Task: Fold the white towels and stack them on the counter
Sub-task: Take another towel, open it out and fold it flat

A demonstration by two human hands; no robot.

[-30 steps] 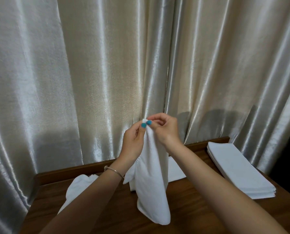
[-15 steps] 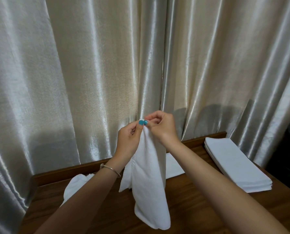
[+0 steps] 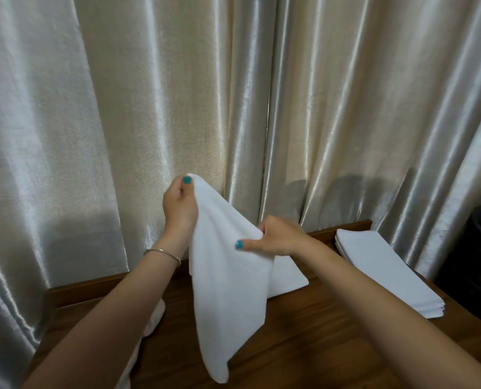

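Clearly soft and limp, the white towel (image 3: pixel 228 290) hangs above the desk (image 3: pixel 304 341), its upper edge pinched by the left hand (image 3: pixel 179 206) and right hand (image 3: pixel 278 238), probably best gripped at the corners.

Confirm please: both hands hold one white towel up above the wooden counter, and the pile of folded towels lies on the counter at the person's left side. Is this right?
One detail is wrong. The pile of folded towels lies at the person's right side, not the left, as the head view shows. The rest stands: the left hand and the right hand hold one white towel up above the wooden counter.
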